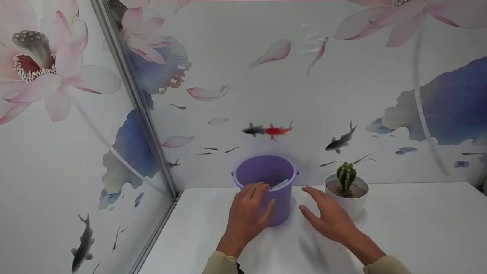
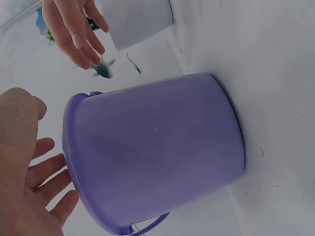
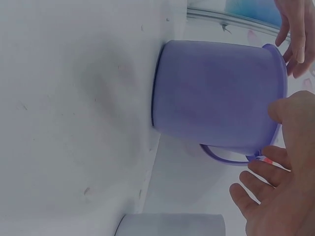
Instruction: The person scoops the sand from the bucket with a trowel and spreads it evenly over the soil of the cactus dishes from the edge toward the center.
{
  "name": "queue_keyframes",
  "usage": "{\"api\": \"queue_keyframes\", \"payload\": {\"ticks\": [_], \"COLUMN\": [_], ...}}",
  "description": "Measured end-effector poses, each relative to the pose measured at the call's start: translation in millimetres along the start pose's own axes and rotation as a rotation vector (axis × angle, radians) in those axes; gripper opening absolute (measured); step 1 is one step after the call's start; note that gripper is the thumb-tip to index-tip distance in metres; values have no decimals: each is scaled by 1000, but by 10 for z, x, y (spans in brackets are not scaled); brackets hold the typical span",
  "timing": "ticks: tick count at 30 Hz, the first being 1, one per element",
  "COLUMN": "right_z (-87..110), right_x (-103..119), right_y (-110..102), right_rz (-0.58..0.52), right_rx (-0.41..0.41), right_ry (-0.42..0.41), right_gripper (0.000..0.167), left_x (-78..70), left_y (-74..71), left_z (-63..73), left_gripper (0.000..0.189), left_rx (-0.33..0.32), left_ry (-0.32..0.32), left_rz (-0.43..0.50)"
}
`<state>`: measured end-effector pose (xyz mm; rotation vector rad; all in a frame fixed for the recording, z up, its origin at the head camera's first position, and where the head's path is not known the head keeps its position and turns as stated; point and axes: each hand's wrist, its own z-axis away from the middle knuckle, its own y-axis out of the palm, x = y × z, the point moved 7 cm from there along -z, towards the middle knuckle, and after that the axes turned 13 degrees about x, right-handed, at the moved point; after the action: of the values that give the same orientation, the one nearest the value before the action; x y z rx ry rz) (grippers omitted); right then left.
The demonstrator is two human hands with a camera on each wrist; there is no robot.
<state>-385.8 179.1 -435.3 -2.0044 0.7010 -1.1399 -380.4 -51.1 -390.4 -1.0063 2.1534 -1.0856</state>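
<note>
A purple bucket (image 1: 279, 207) stands upright on the white table, its handle (image 2: 153, 225) hanging down at the back. Just inside the rim, a light blue piece (image 1: 280, 184) shows; the rest of it is hidden. My left hand (image 1: 249, 209) is at the front left of the bucket, its spread, loosely bent fingers (image 2: 49, 172) right at the rim. To the right of the bucket, my right hand (image 1: 330, 216) hovers with fingers parted and nothing between them. Behind that hand sits a small green cactus (image 1: 346, 176) in a white pot (image 1: 352, 207), partly covered by it.
The white table (image 1: 422, 224) meets a back wall (image 1: 236, 102) printed with lotus flowers and fish, close behind bucket and pot. On the left, a similar panel (image 1: 49, 163) joins it along a grey metal strip (image 1: 133, 87).
</note>
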Motion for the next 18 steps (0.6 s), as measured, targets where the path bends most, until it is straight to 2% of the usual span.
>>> {"api": "queue_keyframes", "payload": {"ticks": [5, 9, 13, 18], "right_z": [-118, -240, -356, -501], "right_x": [-4, -32, -39, -32], "right_y": [11, 79, 130, 163], "right_rz": [-49, -142, -252, -338], "right_rx": [24, 39, 13, -6], "right_ry": [22, 53, 63, 69], "right_gripper": [61, 68, 71, 74], "left_x": [54, 93, 110, 106], "left_y": [-16, -35, -37, -29], "left_z": [-37, -65, -100, -160], "left_gripper": [38, 36, 35, 33], "left_rx": [2, 0, -3, -1], "left_ry": [-11, -20, -21, -13], "left_rz": [1, 1, 1, 0]}}
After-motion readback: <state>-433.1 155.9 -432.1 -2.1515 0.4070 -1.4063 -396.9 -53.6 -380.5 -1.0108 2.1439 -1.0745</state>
